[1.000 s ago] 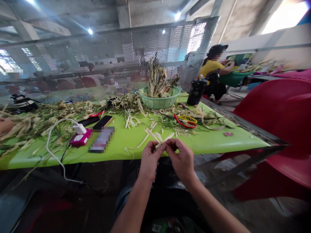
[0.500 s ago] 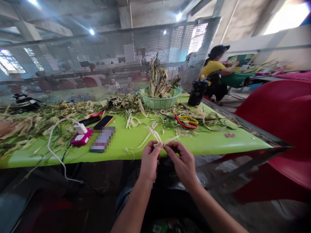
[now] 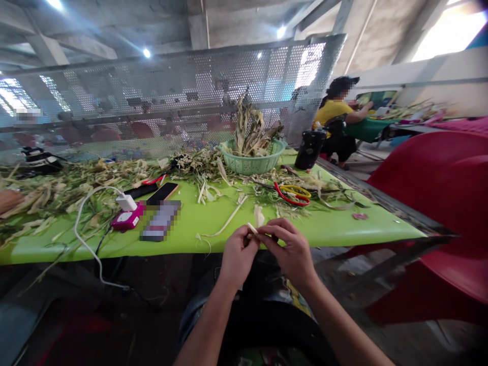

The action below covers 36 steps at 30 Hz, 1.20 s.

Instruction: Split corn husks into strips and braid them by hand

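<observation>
Pale husk strips (image 3: 259,217) stick up between my two hands at the front edge of the green table (image 3: 183,244). My left hand (image 3: 239,254) pinches them from the left, thumb and fingers pressed together. From the right, my right hand (image 3: 286,249) has its thumb and index finger closed on the same husk, fingertips almost touching those of the left. A long thin strip (image 3: 231,218) lies on the table just beyond the left hand. Scissors with red and yellow handles (image 3: 293,194) rest on green scraps behind the right hand.
Two phones (image 3: 162,219) and a pink charger (image 3: 127,217) with a white cable lie left. Husk piles (image 3: 76,188), a green basket (image 3: 253,161) of dry husks and a black bottle (image 3: 309,148) stand behind. Another person's hand shows far left; a person in yellow sits beyond, near red chairs (image 3: 438,178).
Both hands have shifted slightly right and closer together. The pale strips between them now stand up in a different shape, and the piece that stuck out to the right no longer shows.
</observation>
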Motion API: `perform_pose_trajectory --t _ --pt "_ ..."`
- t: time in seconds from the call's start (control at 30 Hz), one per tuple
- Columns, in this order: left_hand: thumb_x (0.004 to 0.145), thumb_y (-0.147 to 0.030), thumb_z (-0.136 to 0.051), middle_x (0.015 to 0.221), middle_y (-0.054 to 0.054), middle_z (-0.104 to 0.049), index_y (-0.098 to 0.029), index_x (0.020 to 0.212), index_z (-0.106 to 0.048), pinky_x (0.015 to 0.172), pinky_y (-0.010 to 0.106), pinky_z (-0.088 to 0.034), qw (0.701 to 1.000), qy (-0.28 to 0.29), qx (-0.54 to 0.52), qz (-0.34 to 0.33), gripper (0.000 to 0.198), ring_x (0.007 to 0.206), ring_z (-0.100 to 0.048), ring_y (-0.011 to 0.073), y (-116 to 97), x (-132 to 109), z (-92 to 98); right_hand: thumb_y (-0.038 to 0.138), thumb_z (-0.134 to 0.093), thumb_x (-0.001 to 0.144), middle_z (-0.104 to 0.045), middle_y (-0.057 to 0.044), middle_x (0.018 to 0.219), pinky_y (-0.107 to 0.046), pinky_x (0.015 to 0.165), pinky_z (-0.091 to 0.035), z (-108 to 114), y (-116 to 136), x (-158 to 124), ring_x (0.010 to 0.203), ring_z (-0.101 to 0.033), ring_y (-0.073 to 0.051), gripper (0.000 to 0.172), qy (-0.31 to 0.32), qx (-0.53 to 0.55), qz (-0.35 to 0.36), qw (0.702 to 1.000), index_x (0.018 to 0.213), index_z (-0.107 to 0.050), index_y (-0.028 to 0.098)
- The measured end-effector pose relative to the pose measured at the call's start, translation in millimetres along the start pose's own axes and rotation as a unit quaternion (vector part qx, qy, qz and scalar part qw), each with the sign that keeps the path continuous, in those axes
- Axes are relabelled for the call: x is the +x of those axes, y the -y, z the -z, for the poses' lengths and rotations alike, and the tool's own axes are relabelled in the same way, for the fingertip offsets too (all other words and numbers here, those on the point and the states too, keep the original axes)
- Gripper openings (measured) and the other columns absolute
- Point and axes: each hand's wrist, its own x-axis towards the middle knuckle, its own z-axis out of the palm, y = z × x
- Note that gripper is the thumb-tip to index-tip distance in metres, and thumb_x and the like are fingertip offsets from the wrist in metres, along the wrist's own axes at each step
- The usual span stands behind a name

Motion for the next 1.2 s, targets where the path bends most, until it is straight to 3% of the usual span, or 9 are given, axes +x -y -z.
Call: perform_pose_trajectory --t 0.1,0.23,0.43,0.6,0.77,0.97,1.1,1.2 --pt "0.08 -0.026 -0.059 0.068 -0.001 -0.052 -0.017 0.072 -0.058 0.063 0.023 -0.034 1.0 0.0 0.027 -0.016 0.012 0.065 -0.044 0.0123 2.4 -0.5 1.8 0.028 -0.067 0.083 -0.059 -0.003 0.08 -0.028 0.062 -0.046 1.7 -1.7 4.4 0.072 -0.056 -0.017 0.007 0.016 0.017 -0.025 0.999 0.082 -0.07 0.022" --pt "0.078 -0.024 -0.061 0.073 0.0 -0.052 -0.018 0.075 -0.059 0.063 0.023 -0.035 0.999 0.022 0.027 -0.023 0.007 0.068 -0.046 0.0129 0.9 -3.2 2.9 0.039 -0.074 0.076 -0.06 -0.001 0.071 -0.026 0.055 -0.043 2.2 -2.2 7.8 0.062 -0.052 -0.014 0.022 0.002 0.07 -0.106 0.992 0.074 -0.064 0.019" --pt "0.08 -0.027 -0.062 0.078 0.003 -0.055 -0.018 0.08 -0.063 0.067 0.024 -0.038 0.996 0.033 0.064 -0.046 0.008 0.073 -0.048 0.0151 -0.6 -3.7 5.2 0.051 -0.077 0.068 -0.061 -0.001 0.069 -0.026 0.054 -0.044 3.5 -7.2 9.0 0.061 -0.055 -0.015 0.038 0.052 0.191 -0.236 0.951 0.079 -0.062 0.018" --pt "0.082 -0.031 -0.061 0.081 0.004 -0.057 -0.018 0.079 -0.065 0.07 0.025 -0.04 0.995 0.047 0.072 -0.054 0.013 0.077 -0.051 0.0164 3.8 -0.7 6.0 0.048 -0.076 0.07 -0.062 -0.002 0.072 -0.029 0.061 -0.048 3.4 -10.4 7.7 0.067 -0.058 -0.017 0.033 0.036 0.199 -0.197 0.959 0.079 -0.064 0.019" --pt "0.077 -0.029 -0.064 0.075 0.001 -0.056 -0.019 0.077 -0.061 0.068 0.023 -0.04 1.0 0.017 -0.008 0.014 0.011 0.073 -0.051 0.0145 5.5 1.1 6.3 0.037 -0.073 0.076 -0.066 -0.004 0.084 -0.031 0.075 -0.048 3.6 -7.1 6.6 0.081 -0.06 -0.019 0.018 0.003 0.204 -0.16 0.966 0.078 -0.068 0.02" --pt "0.076 -0.026 -0.062 0.064 -0.002 -0.055 -0.018 0.072 -0.053 0.058 0.021 -0.033 0.992 0.023 -0.084 0.093 0.012 0.057 -0.044 0.0098 -0.6 2.8 7.3 0.031 -0.072 0.079 -0.066 -0.004 0.09 -0.026 0.063 -0.047 5.8 -0.7 4.5 0.074 -0.058 -0.016 0.013 0.006 0.232 -0.155 0.96 0.085 -0.067 0.021" --pt "0.076 -0.029 -0.061 0.058 -0.003 -0.052 -0.018 0.072 -0.053 0.056 0.022 -0.033 0.993 0.03 -0.063 0.094 0.014 0.055 -0.044 0.0097 -2.1 4.0 8.9 0.033 -0.068 0.081 -0.066 -0.004 0.088 -0.024 0.05 -0.044 7.2 1.9 6.3 0.06 -0.054 -0.012 0.015 0.068 0.269 -0.155 0.948 0.087 -0.066 0.02" --pt "0.076 -0.029 -0.061 0.062 -0.003 -0.052 -0.017 0.077 -0.055 0.057 0.022 -0.035 0.997 0.021 -0.016 0.073 0.013 0.059 -0.046 0.01 -1.8 4.2 9.6 0.034 -0.068 0.082 -0.065 -0.003 0.078 -0.024 0.052 -0.044 8.0 4.2 10.6 0.06 -0.054 -0.013 0.016 0.096 0.202 -0.144 0.964 0.088 -0.067 0.019"
